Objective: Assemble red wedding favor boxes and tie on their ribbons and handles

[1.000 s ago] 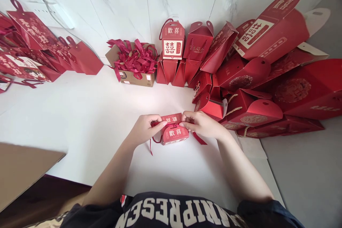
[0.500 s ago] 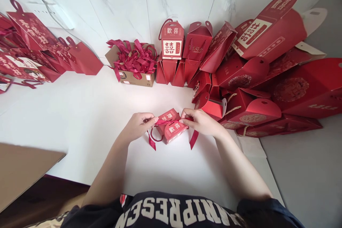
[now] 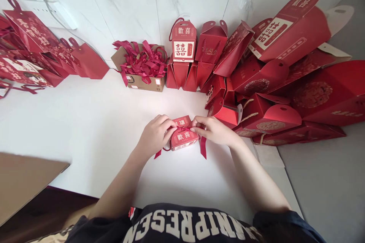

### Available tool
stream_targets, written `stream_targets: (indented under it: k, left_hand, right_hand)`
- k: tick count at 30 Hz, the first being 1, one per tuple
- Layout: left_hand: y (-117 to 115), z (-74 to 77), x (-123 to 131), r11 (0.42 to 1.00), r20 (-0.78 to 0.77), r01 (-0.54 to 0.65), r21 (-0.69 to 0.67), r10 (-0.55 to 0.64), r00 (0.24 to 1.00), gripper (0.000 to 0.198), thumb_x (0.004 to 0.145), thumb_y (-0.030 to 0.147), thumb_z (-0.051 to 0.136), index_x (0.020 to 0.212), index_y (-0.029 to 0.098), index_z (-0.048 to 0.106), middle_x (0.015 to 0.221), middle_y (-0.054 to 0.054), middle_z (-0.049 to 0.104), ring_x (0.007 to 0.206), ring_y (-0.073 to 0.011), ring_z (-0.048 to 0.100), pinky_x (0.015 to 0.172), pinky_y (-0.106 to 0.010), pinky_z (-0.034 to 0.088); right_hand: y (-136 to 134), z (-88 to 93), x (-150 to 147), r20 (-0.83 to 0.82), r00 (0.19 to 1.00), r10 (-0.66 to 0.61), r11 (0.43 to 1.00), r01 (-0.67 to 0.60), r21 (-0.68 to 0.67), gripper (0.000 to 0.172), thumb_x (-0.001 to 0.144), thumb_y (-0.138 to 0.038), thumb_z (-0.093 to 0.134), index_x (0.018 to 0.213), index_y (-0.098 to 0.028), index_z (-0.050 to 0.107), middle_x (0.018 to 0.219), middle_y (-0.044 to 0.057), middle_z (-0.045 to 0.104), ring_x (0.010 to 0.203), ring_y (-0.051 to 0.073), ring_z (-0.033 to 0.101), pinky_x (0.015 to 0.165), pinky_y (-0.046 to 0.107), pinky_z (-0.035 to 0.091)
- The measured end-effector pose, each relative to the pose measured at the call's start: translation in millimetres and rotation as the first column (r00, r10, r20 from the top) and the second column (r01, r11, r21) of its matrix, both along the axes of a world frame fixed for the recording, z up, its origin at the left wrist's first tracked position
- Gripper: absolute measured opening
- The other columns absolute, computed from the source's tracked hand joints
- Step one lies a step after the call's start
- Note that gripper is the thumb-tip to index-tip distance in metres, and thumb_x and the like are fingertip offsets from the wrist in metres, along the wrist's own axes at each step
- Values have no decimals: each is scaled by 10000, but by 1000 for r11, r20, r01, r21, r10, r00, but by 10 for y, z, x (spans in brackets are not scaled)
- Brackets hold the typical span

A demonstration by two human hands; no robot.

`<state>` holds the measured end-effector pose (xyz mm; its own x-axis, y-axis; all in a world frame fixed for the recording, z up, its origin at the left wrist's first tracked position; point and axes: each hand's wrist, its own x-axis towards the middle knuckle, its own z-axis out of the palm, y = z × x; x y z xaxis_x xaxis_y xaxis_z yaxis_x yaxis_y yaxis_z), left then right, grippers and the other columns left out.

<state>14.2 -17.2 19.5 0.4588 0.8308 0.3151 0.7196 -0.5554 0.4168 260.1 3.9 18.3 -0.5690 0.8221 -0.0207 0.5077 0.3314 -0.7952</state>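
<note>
A small red gift box [image 3: 184, 143] with pale lettering lies on the white table in front of me. A dark red ribbon [image 3: 203, 148] crosses its top, gathered at the middle, with tails hanging out at both sides. My left hand [image 3: 158, 132] pinches the ribbon close to the left of the gathered part. From the right, my right hand [image 3: 210, 129] grips the ribbon between thumb and curled fingers. A thin red cord loop shows at the box's lower left. The fingertips partly hide the ribbon at the knot.
A cardboard box [image 3: 146, 84] full of loose red ribbons stands by the tiled wall. Several red gift boxes [image 3: 265, 112] are piled at the right, others stand behind. Red gift bags [image 3: 88, 62] crowd the far left. A cardboard flap [image 3: 28, 182] juts in at the lower left.
My left hand has moved right, closer to the knot. The gift box has turned slightly and shifted a little left, and the ribbon is gathered more tightly at its middle.
</note>
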Motion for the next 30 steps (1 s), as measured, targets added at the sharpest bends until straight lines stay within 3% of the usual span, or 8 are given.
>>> stream_targets:
  k: [4,8,12,17,19,22,26,30]
  left_hand:
    - [-2,31,45,998,27,32,-62,-30,999,172,975,234,394,886,186,533,896,-30,600,856,-164,539,798,-302,430]
    - [-50,90,105,963,159,-33,-266,78,984,182,991,286,344,923,199,488,805,5,574,701,-122,526,674,-251,412]
    - [-74,148,90,885,264,-83,-458,224,938,219,968,398,392,956,213,509,661,49,522,555,-89,462,543,-210,363]
    - [-43,227,-57,722,148,-178,-668,364,920,393,809,573,593,761,183,605,552,40,513,453,-82,445,413,-200,319]
    - [-35,249,-90,642,139,-120,-757,338,931,379,776,557,642,768,178,641,555,29,557,417,-79,454,387,-200,339]
    - [-33,238,-78,595,264,45,-802,286,921,321,799,475,657,735,161,643,554,10,591,452,-93,528,454,-211,447]
    - [-20,158,-43,501,443,237,-832,345,828,338,841,457,620,693,153,603,588,-11,623,495,-123,591,530,-266,527]
    - [17,99,-85,433,472,293,-852,395,788,326,838,408,637,650,147,587,550,-12,616,460,-114,571,496,-249,494]
  right_hand:
    - [-10,10,-8,-11,1000,-5,1000,5,-1,185,931,-376,509,874,-210,565,693,-24,612,608,118,522,609,236,387]
    - [-12,5,-23,-8,1000,-10,1000,10,2,203,930,-394,506,868,-209,564,646,-40,562,569,108,458,578,231,355]
    - [-6,-2,-27,-15,1000,-17,1000,17,-8,211,933,-397,495,870,-210,571,659,-41,557,573,105,427,574,234,332]
    - [4,9,-18,-66,997,-36,997,31,-76,304,924,-470,491,813,-197,563,663,-34,525,594,109,413,584,240,334]
    - [4,16,-30,-87,996,-36,995,27,-96,358,920,-509,481,768,-192,552,664,-32,512,608,111,414,596,242,340]
    - [-5,18,-69,-112,993,-20,994,7,-111,372,908,-520,496,736,-192,537,664,-38,493,613,107,410,594,237,333]
    - [-15,2,-118,-138,990,-1,995,-13,-103,369,915,-495,497,705,-191,505,651,-47,459,601,99,396,586,231,314]
    - [-1,-7,-114,-159,987,-23,995,6,-102,381,917,-491,492,686,-187,498,635,-47,446,598,98,387,601,234,313]
